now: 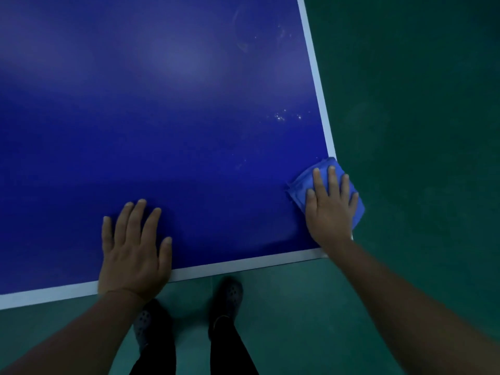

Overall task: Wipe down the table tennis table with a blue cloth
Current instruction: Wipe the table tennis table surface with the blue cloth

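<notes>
Blue cloth (pixel 300 185): folded, at table (pixel 162 117) near right corner, overhanging the edge. Right hand (pixel 328 205): fingers straight, spread, pressing it flat to wipe. Left hand (pixel 134 253): fingers splayed on bare top, likely bracing. Pale specks (pixel 281 116) beyond, unwiped.

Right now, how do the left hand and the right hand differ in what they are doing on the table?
The right hand presses flat on the blue cloth at the table's near right corner; the left hand lies on the bare table, holding nothing. The right hand sits by the side white edge line; the left hand overlaps the near one. Both are open, palms down, fingers straight and spread.
</notes>
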Motion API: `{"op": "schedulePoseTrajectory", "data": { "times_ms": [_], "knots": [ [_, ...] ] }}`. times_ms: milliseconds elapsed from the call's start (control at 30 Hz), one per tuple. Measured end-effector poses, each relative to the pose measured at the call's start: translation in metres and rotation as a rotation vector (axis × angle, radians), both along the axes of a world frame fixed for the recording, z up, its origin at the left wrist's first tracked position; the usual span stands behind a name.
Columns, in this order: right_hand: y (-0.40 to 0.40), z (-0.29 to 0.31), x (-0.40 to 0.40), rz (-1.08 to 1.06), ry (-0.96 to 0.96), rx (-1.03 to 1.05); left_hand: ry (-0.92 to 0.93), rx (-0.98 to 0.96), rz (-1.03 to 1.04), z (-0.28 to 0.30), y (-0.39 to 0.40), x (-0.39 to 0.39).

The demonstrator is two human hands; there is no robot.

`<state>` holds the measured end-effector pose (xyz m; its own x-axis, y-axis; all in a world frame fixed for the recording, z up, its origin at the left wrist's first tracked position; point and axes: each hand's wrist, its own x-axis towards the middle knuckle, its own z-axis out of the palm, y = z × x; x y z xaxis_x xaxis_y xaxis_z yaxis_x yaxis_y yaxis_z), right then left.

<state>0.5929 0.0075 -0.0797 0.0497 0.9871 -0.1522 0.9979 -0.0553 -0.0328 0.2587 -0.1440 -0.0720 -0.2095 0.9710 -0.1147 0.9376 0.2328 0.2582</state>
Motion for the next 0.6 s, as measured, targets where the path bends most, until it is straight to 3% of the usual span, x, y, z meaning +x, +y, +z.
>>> {"op": "schedulePoseTrajectory", "data": {
  "times_ms": [100, 200, 267, 433, 600],
  "knots": [
    [-0.04, -0.005, -0.028, -0.036, 0.038, 0.041, 0.001, -0.016, 0.008, 0.002, 0.001, 0.001],
    [-0.1, -0.006, -0.036, 0.245, 0.049, 0.01, -0.001, -0.011, 0.011, 0.003, 0.001, 0.001],
    [-0.08, -0.006, -0.016, 0.348, 0.051, -0.007, 0.005, -0.01, 0.009, 0.003, 0.001, 0.001],
    [0.012, -0.001, 0.006, -0.011, 0.057, -0.037, 0.029, -0.038, -0.003, 0.004, 0.001, 0.001],
    [-0.058, -0.002, 0.002, -0.008, 0.052, -0.008, 0.032, -0.049, 0.001, 0.004, 0.002, 0.0]
  ]
}}
